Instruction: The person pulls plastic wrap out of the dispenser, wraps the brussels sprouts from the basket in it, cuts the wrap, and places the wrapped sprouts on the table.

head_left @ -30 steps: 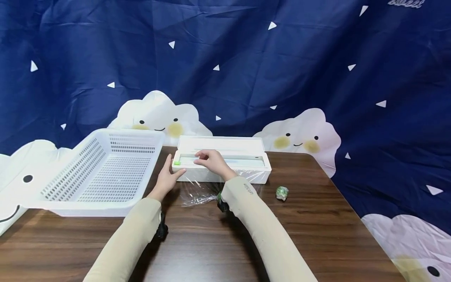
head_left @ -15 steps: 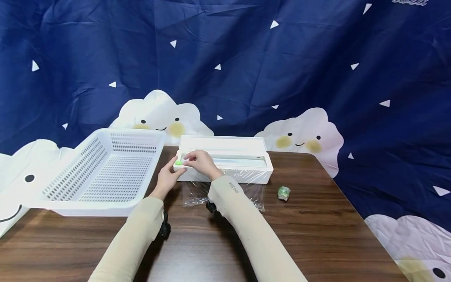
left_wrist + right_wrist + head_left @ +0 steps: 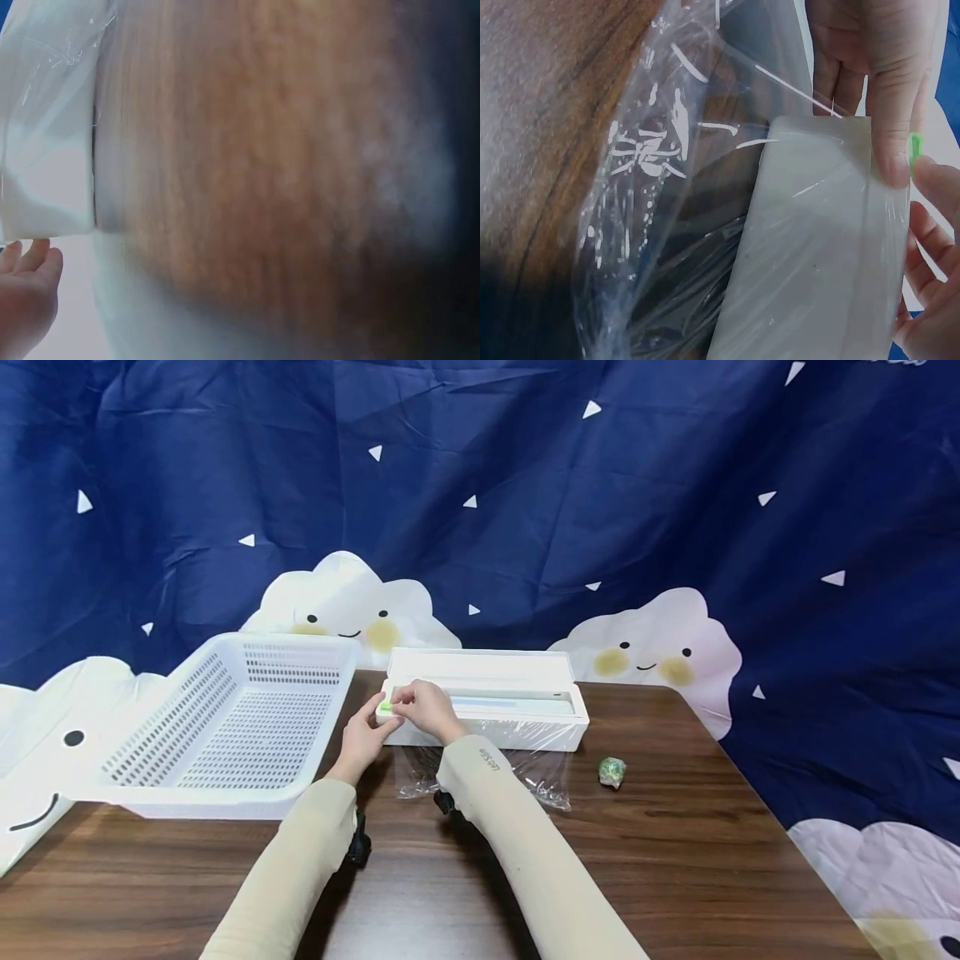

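In the head view a long white cling film dispenser (image 3: 525, 733) stands with its lid tilted back. Clear cling film (image 3: 416, 781) hangs from its front edge onto the table. My left hand (image 3: 363, 739) holds the dispenser's left end, thumb at the front top edge; the right wrist view shows this thumb (image 3: 892, 150) close to a small green slider (image 3: 916, 150). With thumb and fingertips, my right hand (image 3: 429, 710) pinches that slider at the left end of the dispenser's front rim. Its fingers (image 3: 934, 232) bend over the opening.
A white plastic basket (image 3: 202, 795) with slotted walls stands to the left of the dispenser. Right of it, a small green ball wrapped in film (image 3: 611, 772) lies on the brown wooden table (image 3: 697, 860). Behind hangs a blue cloth (image 3: 525, 485).
My right hand has moved left along the dispenser to the green slider and closed its fingertips on it. My left hand stays at the dispenser's left end. The view has shifted slightly.
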The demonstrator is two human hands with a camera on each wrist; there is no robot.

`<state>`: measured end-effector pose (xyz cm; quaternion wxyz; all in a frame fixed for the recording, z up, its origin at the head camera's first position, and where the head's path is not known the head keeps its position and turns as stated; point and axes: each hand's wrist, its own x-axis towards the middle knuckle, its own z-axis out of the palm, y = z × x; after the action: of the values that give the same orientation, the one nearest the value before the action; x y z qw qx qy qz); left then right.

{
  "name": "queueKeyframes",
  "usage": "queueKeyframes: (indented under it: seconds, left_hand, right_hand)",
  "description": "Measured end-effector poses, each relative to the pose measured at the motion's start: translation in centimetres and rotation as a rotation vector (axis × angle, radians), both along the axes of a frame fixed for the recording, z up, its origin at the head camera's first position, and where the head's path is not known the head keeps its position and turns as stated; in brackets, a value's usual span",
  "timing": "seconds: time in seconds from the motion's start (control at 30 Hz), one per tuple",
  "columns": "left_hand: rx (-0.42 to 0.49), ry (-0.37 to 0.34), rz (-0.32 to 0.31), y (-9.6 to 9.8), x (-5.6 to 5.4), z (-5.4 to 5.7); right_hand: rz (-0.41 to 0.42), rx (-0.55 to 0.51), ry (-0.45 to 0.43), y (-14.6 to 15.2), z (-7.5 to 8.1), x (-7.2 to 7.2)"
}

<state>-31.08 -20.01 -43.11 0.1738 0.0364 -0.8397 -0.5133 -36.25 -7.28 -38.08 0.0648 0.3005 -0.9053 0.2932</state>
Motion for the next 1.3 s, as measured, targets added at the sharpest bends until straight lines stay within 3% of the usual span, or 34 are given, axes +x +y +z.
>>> queueKeyframes:
  seconds: [0.23, 0.7, 0.93, 1.13, 1.3]
  left_hand:
    - [-0.036, 0.003, 0.025, 0.5, -0.1, -0.1]
    - [-0.020, -0.037, -0.011, 1.6, -0.4, 0.6]
    - [0.011, 0.011, -0.018, 1.6, -0.3, 0.5]
    - [0.007, -0.052, 0.023, 0.7, -0.2, 0.7]
    - [0.004, -0.088, 0.013, -0.1, -0.1, 0.5]
  right_hand:
    - [0.022, 0.068, 0.046, 0.7, 0.0, -0.2]
    - [0.029, 0.146, 0.117, 2.8, 0.5, -0.1]
    - [0.045, 0.136, 0.111, 4.4, 0.6, -0.2]
    - [0.056, 0.107, 0.101, 6.6, 0.8, -0.6]
    - [0.072, 0.092, 0.095, 8.9, 0.7, -0.8]
